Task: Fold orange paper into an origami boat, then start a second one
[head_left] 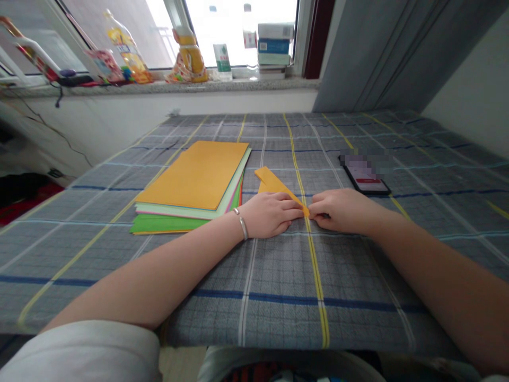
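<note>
As I watch from afar, my left hand (pixel 270 215) lies nearly flat with its fingers together, and my right hand (pixel 344 212) is curled, the two meeting at the tip of a folded orange paper (pixel 274 182); whether either truly grips it, I cannot tell. That paper lies on a checked cloth (pixel 278 297), angled away from me, just beside a stack of coloured paper (pixel 191 178). A loose hold could let the tip slip, and the soft cloth gives the paper little firm backing. My silver bangle (pixel 242 224) sits near the stack, so a careless sideways move could snag its sheets. A phone (pixel 366 180) lies further right.
</note>
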`<state>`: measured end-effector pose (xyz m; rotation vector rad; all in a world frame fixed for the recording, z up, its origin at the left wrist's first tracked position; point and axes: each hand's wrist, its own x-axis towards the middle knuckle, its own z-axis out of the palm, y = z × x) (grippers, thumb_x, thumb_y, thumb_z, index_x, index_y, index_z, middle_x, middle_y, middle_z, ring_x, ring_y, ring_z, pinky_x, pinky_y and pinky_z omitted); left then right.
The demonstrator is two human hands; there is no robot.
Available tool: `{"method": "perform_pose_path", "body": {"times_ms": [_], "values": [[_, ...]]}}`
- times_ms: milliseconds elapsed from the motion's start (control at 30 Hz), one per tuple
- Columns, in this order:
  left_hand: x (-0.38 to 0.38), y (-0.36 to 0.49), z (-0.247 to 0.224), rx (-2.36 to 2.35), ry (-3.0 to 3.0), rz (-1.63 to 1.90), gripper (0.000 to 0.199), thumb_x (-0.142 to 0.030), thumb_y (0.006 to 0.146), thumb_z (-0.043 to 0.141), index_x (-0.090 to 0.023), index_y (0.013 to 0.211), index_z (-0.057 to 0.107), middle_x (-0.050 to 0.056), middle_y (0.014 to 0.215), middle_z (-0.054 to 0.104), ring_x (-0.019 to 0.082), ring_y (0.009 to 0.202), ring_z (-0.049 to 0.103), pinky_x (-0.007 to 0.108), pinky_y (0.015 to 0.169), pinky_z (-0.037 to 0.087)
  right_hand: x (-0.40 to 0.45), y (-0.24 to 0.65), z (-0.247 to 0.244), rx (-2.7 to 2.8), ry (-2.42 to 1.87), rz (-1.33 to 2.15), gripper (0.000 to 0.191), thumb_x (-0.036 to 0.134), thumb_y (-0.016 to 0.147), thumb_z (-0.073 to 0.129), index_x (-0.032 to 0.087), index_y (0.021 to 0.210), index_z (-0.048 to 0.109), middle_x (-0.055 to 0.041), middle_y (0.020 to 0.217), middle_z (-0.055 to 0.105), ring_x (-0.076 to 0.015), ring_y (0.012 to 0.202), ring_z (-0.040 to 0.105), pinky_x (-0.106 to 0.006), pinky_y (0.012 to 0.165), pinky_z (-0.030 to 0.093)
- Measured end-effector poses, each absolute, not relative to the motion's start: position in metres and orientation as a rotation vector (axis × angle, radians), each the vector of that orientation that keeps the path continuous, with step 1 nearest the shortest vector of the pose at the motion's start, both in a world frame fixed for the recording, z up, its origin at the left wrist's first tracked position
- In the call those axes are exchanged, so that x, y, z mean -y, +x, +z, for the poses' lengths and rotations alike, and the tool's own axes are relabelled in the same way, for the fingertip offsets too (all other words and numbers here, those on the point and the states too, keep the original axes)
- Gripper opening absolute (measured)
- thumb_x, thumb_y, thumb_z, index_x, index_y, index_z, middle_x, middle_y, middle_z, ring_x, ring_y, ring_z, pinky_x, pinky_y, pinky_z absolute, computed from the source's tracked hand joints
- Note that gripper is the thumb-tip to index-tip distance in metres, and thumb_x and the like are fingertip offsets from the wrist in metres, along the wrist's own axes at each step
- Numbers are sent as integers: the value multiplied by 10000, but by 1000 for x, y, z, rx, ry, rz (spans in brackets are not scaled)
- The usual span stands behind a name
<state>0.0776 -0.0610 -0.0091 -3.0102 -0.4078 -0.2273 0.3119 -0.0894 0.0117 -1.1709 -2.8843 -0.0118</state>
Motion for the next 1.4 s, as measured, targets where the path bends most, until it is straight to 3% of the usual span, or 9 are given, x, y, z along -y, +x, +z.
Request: {"method": "perform_pose_path", "body": {"times_ms": [533,700,833,933,1400], "values": [[60,77,-8,397,-3010,-196,364,-247,960,407,-194,1287,560,73,1271,618,239,1161,534,386,1008,434,86,326,10,2877,-1105,193,170,147,776,551,239,699,671,-4,797,677,-147,715,585,-285,634,365],[58,82,-9,398,-2986,-187,384,-280,962,417,-229,1318,551,63,1244,620,249,1133,534,398,992,432,87,324,11,2788,-1189,215,127,152,754,548,214,665,615,1,725,645,-133,643,546,-272,581,336],[57,86,-9,381,-2964,-208,364,-293,951,439,-230,1282,577,77,1186,635,247,1084,547,400,958,444,89,318,7,2747,-1170,123,152,201,822,528,217,742,657,-9,780,676,-139,666,567,-277,577,321],[56,85,-8,350,-2961,-217,352,-290,951,439,-221,1262,588,77,1204,630,247,1071,554,405,951,451,89,315,3,2766,-1164,71,180,217,838,530,216,697,642,-13,794,675,-141,673,571,-283,566,306],[52,72,-5,338,-3030,-202,319,-208,905,468,-193,1194,603,76,1272,633,255,1148,551,400,953,463,89,318,3,2769,-1202,152,161,194,802,549,212,649,597,0,786,643,-128,680,556,-279,566,306]]}}
